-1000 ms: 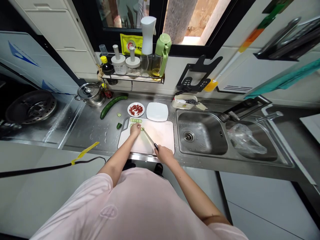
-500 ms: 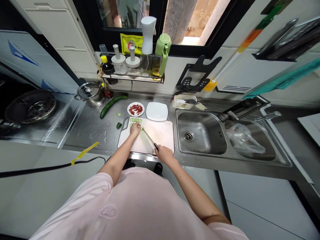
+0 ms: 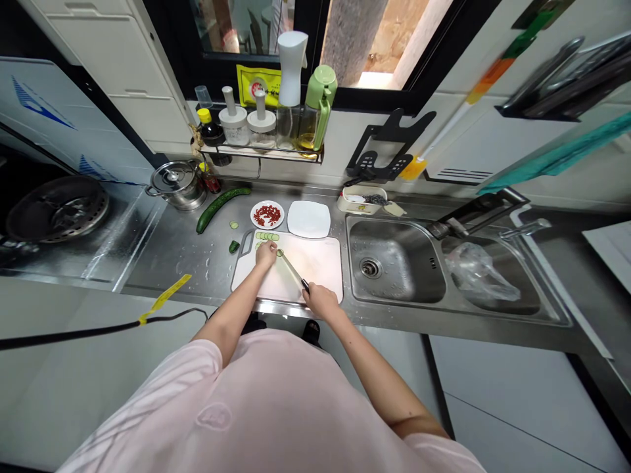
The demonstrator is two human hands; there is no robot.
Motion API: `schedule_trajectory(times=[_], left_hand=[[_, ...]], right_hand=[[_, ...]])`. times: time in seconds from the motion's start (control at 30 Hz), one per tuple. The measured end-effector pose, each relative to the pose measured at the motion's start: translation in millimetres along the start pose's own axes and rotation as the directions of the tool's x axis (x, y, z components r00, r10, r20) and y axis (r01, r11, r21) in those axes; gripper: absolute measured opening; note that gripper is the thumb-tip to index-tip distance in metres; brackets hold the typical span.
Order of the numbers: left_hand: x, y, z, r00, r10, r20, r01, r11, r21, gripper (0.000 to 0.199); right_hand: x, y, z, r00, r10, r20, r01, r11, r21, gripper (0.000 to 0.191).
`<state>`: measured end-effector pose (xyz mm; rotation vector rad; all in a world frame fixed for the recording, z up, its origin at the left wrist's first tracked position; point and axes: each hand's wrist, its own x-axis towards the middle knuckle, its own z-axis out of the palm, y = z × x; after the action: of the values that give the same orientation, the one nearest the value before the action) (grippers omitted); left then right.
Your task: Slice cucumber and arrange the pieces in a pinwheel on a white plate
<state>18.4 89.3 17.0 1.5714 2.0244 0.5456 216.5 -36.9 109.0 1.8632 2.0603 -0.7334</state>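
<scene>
A plate [image 3: 254, 213] and tray [image 3: 309, 219] sit beyond the cutting board [image 3: 320, 263]. The right hand [image 3: 321, 301] grips a knife [image 3: 294, 270]; the left hand's [image 3: 266, 255] hold is unclear.

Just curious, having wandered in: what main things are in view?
sink basins: two, silver, right
plastic bag: one, clear, right basin
cutting board: one, white, left of basins
lidded pot: one, silver, on counter
cucumber: one, green, right of pot
cucumber slices: several, pale green, on board
round plate: one, white, behind board
red pieces: many, red, on round plate
square plate: one, white, behind board
handled bottle: one, green, shelf
knife: one, black-handled, at board
left hand: one, bare, over board
right hand: one, bare, gripping knife
</scene>
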Motion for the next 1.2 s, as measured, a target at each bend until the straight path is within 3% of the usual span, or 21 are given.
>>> schedule_trajectory(times=[0.7, 1.2], left_hand=[[-1, 1, -1.3, 0.999, 0.039, -0.005, -0.039, 0.999, 0.025, 0.014], [-3, 2, -1.4, 1.000, 0.008, 0.004, -0.008, 1.000, 0.023, 0.014]], right_hand=[[-22, 10, -1, 0.997, 0.050, 0.064, -0.050, 0.999, -0.008, 0.038], [-1, -4, -5, 0.999, 0.030, 0.044, -0.030, 0.999, 0.012, 0.038]])
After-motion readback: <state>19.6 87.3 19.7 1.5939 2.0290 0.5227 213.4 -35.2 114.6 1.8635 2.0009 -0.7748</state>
